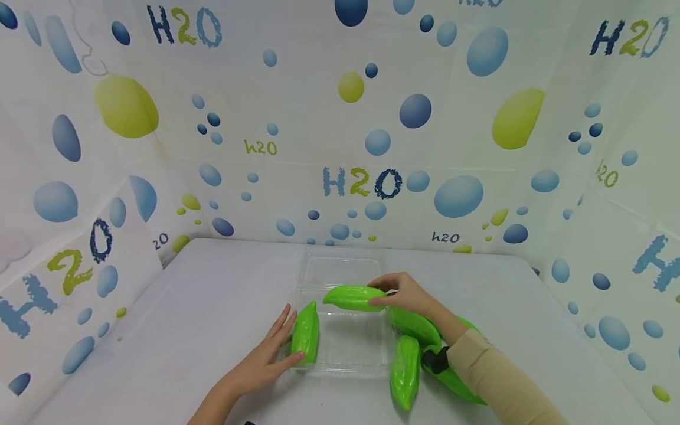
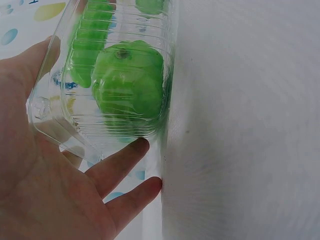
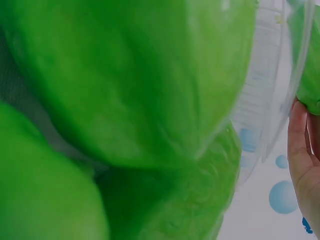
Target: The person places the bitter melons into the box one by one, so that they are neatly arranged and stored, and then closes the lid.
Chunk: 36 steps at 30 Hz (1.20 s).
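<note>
A clear plastic clamshell box [image 1: 353,345] lies with its lid [image 1: 342,268] folded back. One green pepper [image 1: 305,333] lies along its left side. Above the box's back part, my right hand [image 1: 404,293] pinches another green pepper [image 1: 353,298] by its right end, the tip pointing left. My left hand [image 1: 271,354] rests at the box's left side with fingers fairly straight and spread. In the left wrist view its fingertips [image 2: 142,146] are right at the clear wall, through which the pepper [image 2: 129,82] shows.
Several more green peppers lie right of the box, one [image 1: 405,372] near its front corner and another [image 1: 411,324] partly under the right forearm. The white table [image 1: 159,330] is bounded by walls [image 1: 297,118] hung with dotted sheeting.
</note>
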Available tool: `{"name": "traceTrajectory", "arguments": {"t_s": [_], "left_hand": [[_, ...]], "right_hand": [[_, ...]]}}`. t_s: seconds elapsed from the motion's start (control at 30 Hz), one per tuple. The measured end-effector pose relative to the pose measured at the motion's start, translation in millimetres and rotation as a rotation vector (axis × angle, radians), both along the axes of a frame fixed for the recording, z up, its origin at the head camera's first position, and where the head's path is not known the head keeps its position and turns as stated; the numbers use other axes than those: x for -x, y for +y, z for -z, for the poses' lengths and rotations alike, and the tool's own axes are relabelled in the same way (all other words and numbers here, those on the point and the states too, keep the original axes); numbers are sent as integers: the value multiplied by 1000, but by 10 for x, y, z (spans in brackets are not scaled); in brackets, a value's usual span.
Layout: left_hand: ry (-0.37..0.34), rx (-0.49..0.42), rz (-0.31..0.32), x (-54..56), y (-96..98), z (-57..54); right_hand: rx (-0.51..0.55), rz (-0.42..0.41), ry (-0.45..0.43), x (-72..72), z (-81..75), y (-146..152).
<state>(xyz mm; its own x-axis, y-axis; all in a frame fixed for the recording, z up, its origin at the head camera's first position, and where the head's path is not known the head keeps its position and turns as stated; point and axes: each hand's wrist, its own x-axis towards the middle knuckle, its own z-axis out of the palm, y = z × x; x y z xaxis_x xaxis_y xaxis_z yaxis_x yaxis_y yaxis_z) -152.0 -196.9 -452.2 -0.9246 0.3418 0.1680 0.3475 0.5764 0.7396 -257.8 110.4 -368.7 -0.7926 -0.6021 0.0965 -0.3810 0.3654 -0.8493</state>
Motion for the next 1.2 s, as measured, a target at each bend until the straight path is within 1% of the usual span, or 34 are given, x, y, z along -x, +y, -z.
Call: {"name": "traceTrajectory", "arguments": {"t_s": [0.13, 0.23, 0.37, 0.47, 0.6, 0.87, 1.2], "left_hand": [[-3, 0, 6, -6, -5, -7], [-6, 4, 10, -6, -6, -11], [-16, 13, 7, -2, -2, -13], [-19, 15, 6, -3, -2, -15], [-9, 8, 11, -6, -3, -14], [-38, 2, 9, -12, 5, -28], [-25, -12, 17, -42, 18, -39]], "right_hand": [[-10, -3, 2, 0, 28, -27], [-8, -1, -1, 21, 80, -39], [-16, 1, 21, 134, 259, -31], [-41, 8, 46, 186, 351, -30], [-86, 19, 78, 170, 359, -52], [-156, 30, 153, 176, 391, -94], [-203, 41, 176, 104, 397, -138]]}}
